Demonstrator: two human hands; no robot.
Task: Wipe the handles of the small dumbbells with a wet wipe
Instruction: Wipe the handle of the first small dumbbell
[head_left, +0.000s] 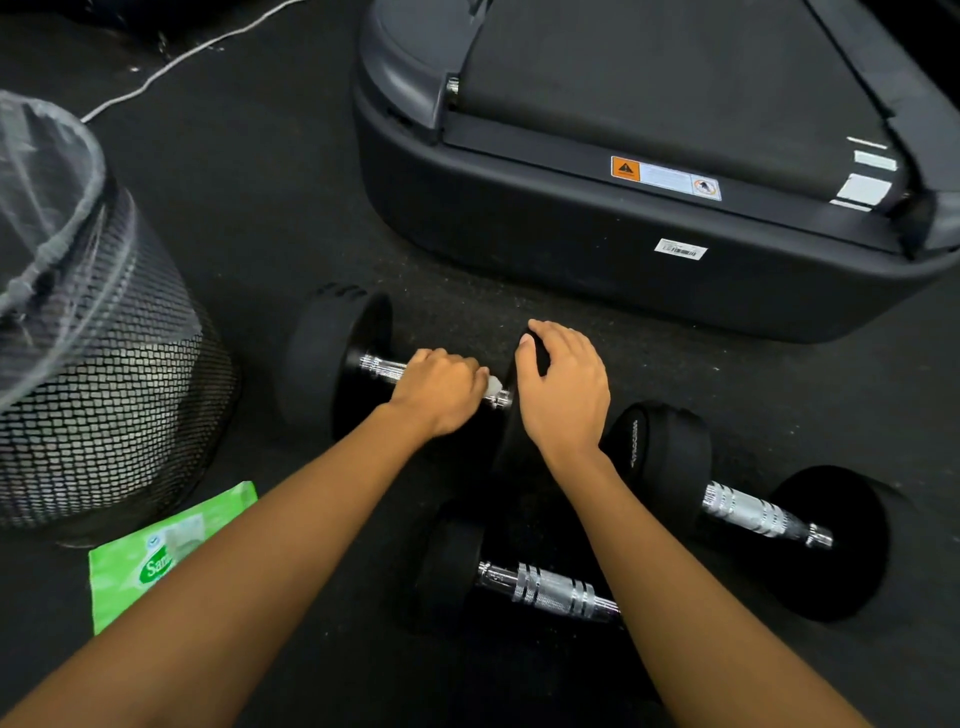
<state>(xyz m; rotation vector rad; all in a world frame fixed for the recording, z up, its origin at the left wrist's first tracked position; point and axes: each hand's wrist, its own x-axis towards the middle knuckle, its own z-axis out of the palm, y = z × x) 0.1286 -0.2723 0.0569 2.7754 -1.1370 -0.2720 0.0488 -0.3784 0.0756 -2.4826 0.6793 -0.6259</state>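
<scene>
Three black dumbbells with chrome handles lie on the dark floor. My left hand (439, 392) is wrapped around the handle of the far dumbbell (332, 358), with a white wet wipe (492, 384) peeking out between fingers and handle. My right hand (563, 384) rests over that dumbbell's right weight head, fingers curled on its top edge. A second dumbbell (753, 512) lies to the right, and a third dumbbell (545, 590) lies nearer me, partly hidden by my right forearm.
A black mesh bin (104, 395) with a clear liner stands at the left. A green wet-wipe pack (156, 556) lies on the floor beside it. The end of a treadmill (597, 244) fills the far side. A white cable (171, 62) runs across the floor at top left.
</scene>
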